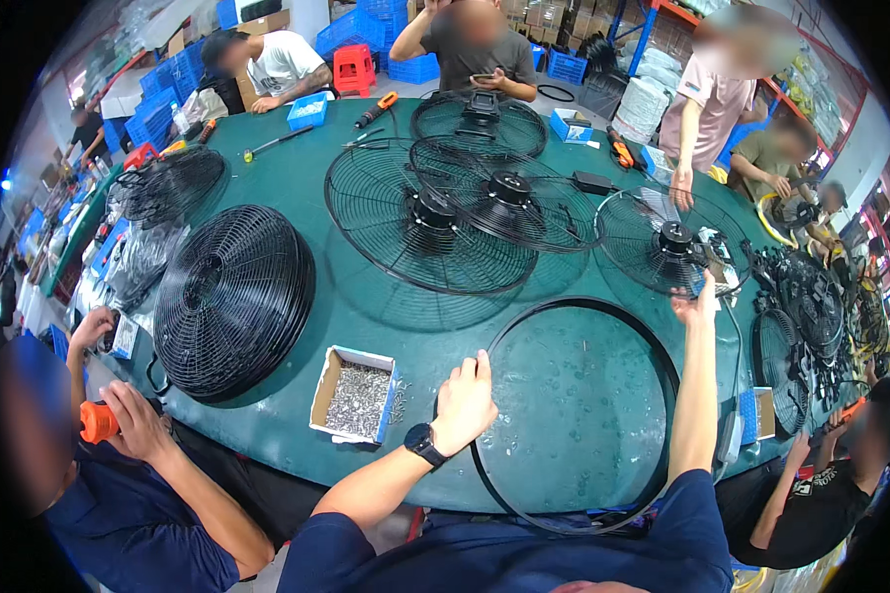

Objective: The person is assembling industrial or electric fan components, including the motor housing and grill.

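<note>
My left hand point(467, 400), with a dark watch on its wrist, is closed at the left edge of a large black ring point(659, 341). That ring lies over the near edge of the green table, in front of me. Farther off, my right hand point(695, 302) has its fingers on the near rim of a black wire fan grille point(631, 259) with a motor point(674, 237) at its centre. A co-worker's hand point(681, 188) reaches to the far side of this same grille. Left of my left hand stands an open box of small metal screws point(358, 397), several spilled beside it.
Stacked wire grilles point(232, 301) stand at the left. More grilles with motors point(430, 212) overlap mid-table. A power drill point(376, 109) lies at the far side. A person holding an orange tool point(99, 422) sits close on my left. Fan parts point(811, 306) pile at right.
</note>
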`<state>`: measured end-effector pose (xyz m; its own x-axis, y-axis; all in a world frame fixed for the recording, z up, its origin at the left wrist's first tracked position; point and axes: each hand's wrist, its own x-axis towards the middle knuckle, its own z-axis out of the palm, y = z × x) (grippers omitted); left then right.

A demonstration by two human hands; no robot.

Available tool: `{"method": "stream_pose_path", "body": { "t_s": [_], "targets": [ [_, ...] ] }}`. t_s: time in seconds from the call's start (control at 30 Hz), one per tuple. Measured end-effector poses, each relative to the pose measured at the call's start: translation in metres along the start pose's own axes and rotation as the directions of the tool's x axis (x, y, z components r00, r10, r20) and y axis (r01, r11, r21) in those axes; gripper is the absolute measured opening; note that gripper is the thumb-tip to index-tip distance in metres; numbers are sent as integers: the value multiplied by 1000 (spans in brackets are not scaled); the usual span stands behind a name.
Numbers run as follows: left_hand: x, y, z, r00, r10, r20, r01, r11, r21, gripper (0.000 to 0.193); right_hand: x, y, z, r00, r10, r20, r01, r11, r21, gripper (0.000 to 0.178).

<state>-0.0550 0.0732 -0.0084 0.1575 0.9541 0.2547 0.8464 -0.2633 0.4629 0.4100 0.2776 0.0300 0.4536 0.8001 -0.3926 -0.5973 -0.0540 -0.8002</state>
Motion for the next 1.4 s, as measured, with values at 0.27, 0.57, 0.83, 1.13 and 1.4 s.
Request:
{"method": "stream_pose_path", "body": {
  "t_s": [0.27,0.57,0.83,1.13,1.4],
  "targets": [
    [-4,-6,-1,998,-49,47,52,996,-73,53,-134,69,78,996,81,41,-88,974,210,100],
    [-2,-4,-11,994,-97,51,103,986,-128,48,-175,137,179,873,338,351,-358,934,-7,107],
    [-2,-5,2,998,-56,-6,55,994,-99,46,-108,163,220,809,244,535,-375,915,150,47],
    [-2,-7,-3,996,-89,4,90,992,-84,46,-111,95,150,902,-61,428,-94,939,332,21],
    [3,-2,-3,997,-66,38,70,993,-97,47,-46,37,54,932,-295,211,256,947,195,25]
  ]
}}
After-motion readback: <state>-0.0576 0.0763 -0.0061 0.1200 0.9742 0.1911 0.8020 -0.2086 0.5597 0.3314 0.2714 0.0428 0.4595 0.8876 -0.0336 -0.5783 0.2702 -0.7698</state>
